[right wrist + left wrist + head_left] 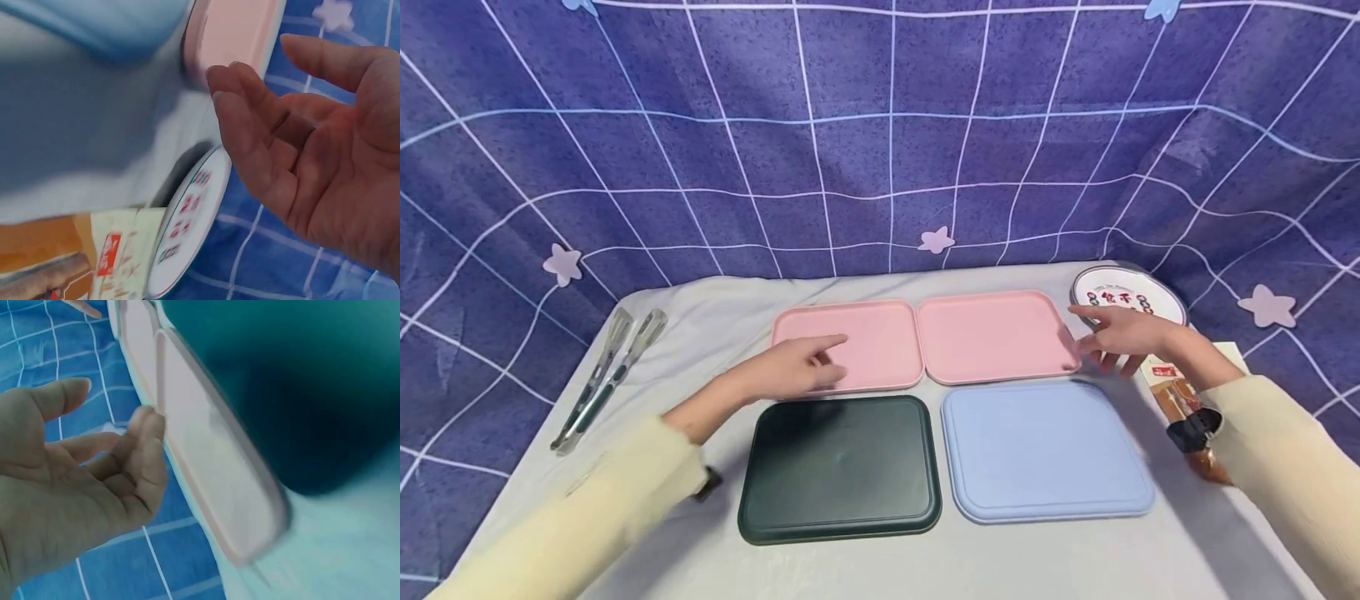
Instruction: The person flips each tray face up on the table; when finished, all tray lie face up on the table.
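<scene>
Two pink trays lie side by side at the back of the white-covered table. My left hand (pixel 793 367) hovers over the left pink tray (pixel 887 346), fingers loosely bent, holding nothing. At the right end of the right pink tray (pixel 992 337), my right hand (pixel 1123 332) is held with nothing in its grasp; the right wrist view shows its fingers (pixel 240 125) relaxed and bent. In front lie a dark green tray (pixel 842 471) and a light blue tray (pixel 1048 450). Both look flat, with raised rims.
Metal tongs (pixel 610 379) with dark handles lie at the left. A white plate (pixel 1157 304) with red lettering stands at the back right, partly behind my right hand. A printed food packet (pixel 1168 392) lies under my right forearm. A blue grid-patterned cloth (pixel 850 150) hangs behind.
</scene>
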